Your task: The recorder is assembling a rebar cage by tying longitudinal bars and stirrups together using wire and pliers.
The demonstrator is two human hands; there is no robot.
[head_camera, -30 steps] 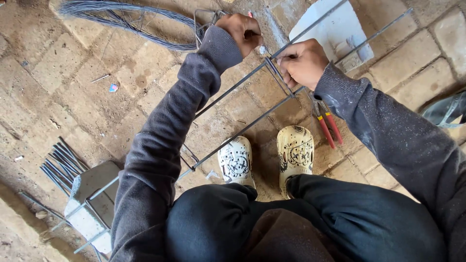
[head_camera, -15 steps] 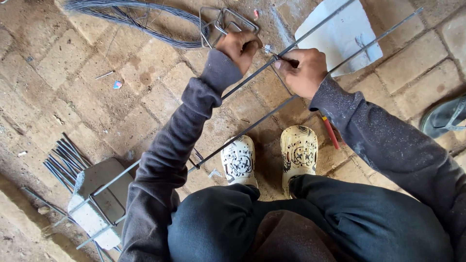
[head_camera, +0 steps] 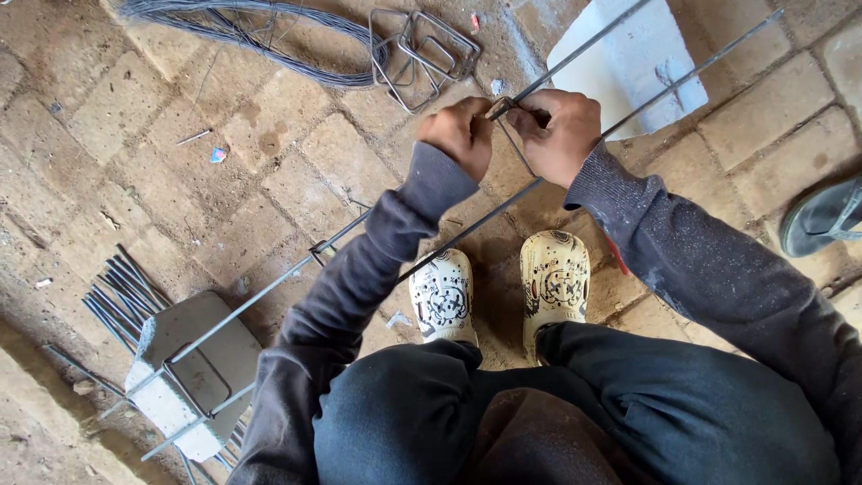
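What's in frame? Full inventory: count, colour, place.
long steel rods: two, grey, running diagonally across the paved floor
wire stirrups: a small pile, grey, top centre
wire bundle: one, grey, top left
short rods: a bunch, dark grey, left
pale blocks: two, whitish, under the rod ends
dark shoe: one, right edge
clogs: two, cream patterned, centre
left hand: at the rod, beside the right hand
right hand: gripping at the same spot

Left hand (head_camera: pixel 460 135) and right hand (head_camera: pixel 555 133) pinch a steel rod (head_camera: pixel 575 58) together; wire stirrups (head_camera: pixel 422 49) lie beyond on the brick floor (head_camera: pixel 108 135).
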